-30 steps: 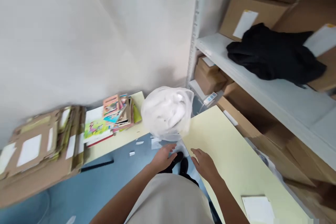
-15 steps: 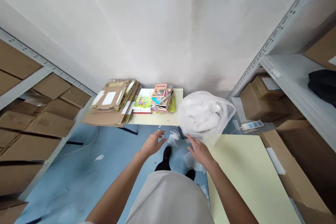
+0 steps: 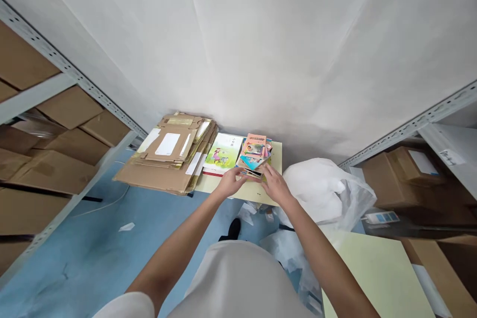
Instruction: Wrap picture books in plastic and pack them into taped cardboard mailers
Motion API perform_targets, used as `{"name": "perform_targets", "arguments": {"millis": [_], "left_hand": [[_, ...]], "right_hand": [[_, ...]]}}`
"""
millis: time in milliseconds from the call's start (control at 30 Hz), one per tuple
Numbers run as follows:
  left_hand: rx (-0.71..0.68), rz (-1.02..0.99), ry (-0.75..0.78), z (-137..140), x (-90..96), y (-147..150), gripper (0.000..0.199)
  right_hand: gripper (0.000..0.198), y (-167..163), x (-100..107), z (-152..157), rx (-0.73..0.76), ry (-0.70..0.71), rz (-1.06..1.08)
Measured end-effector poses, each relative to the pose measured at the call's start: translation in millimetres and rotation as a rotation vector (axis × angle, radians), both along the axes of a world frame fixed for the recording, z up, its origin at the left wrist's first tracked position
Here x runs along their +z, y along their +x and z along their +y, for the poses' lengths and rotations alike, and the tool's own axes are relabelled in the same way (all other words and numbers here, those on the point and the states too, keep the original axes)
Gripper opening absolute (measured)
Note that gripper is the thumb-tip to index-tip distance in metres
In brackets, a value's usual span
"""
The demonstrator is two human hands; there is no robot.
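Observation:
A small stack of mixed books (image 3: pixel 255 151) lies on the pale yellow table, an orange-pink cover on top and a blue one angled below it. My left hand (image 3: pixel 231 182) is at the stack's front left corner, its fingers apart at the lower edge. On the right side of the same stack, my right hand (image 3: pixel 275 183) has its fingers spread along the books. Both hands appear to touch the stack, which rests on the table; the fingertips are partly hidden. Just left of it lies a picture book (image 3: pixel 223 153) with a green and white cover, on top of a red-edged book.
Flattened cardboard boxes (image 3: pixel 169 151) are piled at the table's left. A clear plastic bag (image 3: pixel 322 189) with white stuff inside bulges at right, beside a second pale table (image 3: pixel 372 273). Shelves with cartons (image 3: pixel 61 164) flank both sides; paper scraps (image 3: pixel 126 227) lie on the blue floor.
Both hands have moved forward from above the floor to the stack of books. The view has come closer to the back table, and the stack itself has stayed in place.

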State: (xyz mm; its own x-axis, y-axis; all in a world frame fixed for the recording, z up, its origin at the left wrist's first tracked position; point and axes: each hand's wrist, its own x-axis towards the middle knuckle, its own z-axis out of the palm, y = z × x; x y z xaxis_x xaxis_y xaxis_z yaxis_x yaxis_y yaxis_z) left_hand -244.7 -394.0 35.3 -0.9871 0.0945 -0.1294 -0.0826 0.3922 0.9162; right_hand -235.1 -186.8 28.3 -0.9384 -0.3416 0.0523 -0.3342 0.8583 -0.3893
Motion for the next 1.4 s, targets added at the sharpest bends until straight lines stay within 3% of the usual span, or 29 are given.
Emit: {"name": "perform_targets", "arguments": {"millis": [200,433,600,767,867,967,1067,1267,1400], "left_hand": [[0.108,-0.268,0.502,11,-16.0,-61,0.037],[0.197,-0.419,0.785,21,-28.0,-74,0.029],[0.273,-0.524,0.786,17,-28.6,-75,0.029],[0.248,-0.585,0.788,7,-20.4,-78,0.025],[0.185,-0.615,0.812,0,-16.6,-71,0.028],[0.118,-0.629,0.786,-7,-19.0,-59,0.031],[0.108,-0.624,0.724,-13,-28.9,-48,0.033],[0.088,-0.551,0.621,-22,-50.9,-40,0.039],[0.044,-0.468,0.619,-29,-53.9,-34,0.045]], "right_hand": [[0.067,-67,-13,-28,-0.084,0.030,-0.041],[0.047,-90,-20,-45,-0.149,0.234,-0.063],[0.038,-89,-21,-54,-0.132,0.319,0.020],[0.036,-84,0,-54,-0.047,0.385,0.055],[0.037,-69,11,-54,-0.051,0.355,0.098],[0.038,-44,6,-57,-0.067,0.305,0.143],[0.038,-21,-12,-61,-0.044,0.278,0.148],[0.032,0,-37,-62,-0.062,0.059,0.130],[0.032,1,-35,-53,-0.266,-0.188,0.061]]}}
